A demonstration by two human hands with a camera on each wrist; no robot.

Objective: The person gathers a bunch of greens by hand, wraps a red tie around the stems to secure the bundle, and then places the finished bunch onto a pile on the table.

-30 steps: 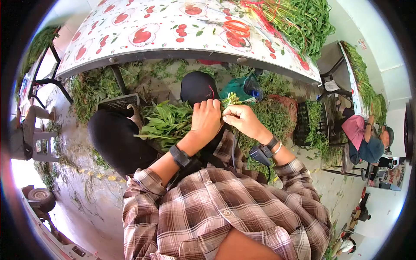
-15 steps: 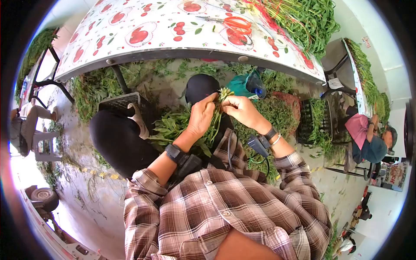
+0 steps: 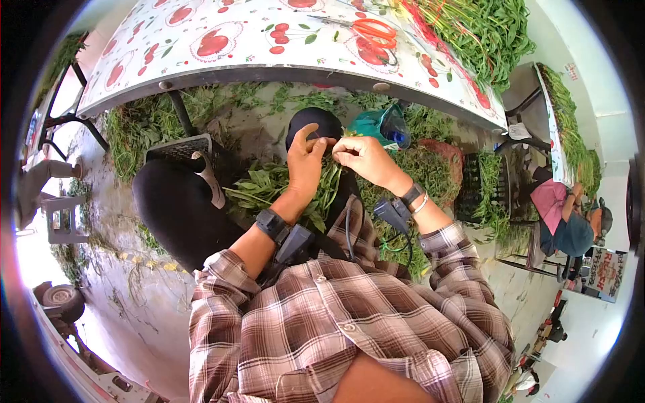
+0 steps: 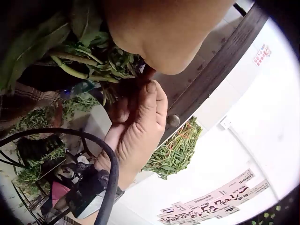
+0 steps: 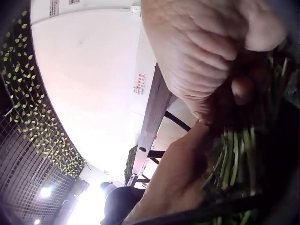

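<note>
A bunch of leafy greens (image 3: 324, 201) lies across the person's lap, its cut stems (image 5: 234, 157) running up between the hands. The left hand (image 3: 306, 161) is round the stems, thumb side toward the right hand, with a finger raised in the head view. Meeting it at the stem ends, the right hand (image 3: 369, 161) has its fingers and thumb curled in a pinch at the bunch. In the left wrist view the right hand (image 4: 140, 126) shows its thumb against its fingers. The exact thing between those fingertips is hidden.
A cherry-print table (image 3: 255, 50) stands in front, bearing orange-handled scissors (image 3: 375, 33), red string and piled greens (image 3: 487, 40). Around the knees are a dark crate (image 3: 178, 149), a teal bag (image 3: 369, 125) and loose greens. Another person (image 3: 568, 221) sits at the right.
The left hand has turned and shifted slightly left, and one finger now stands up from the bunch. The right hand has moved a little left and down from the stem tips.
</note>
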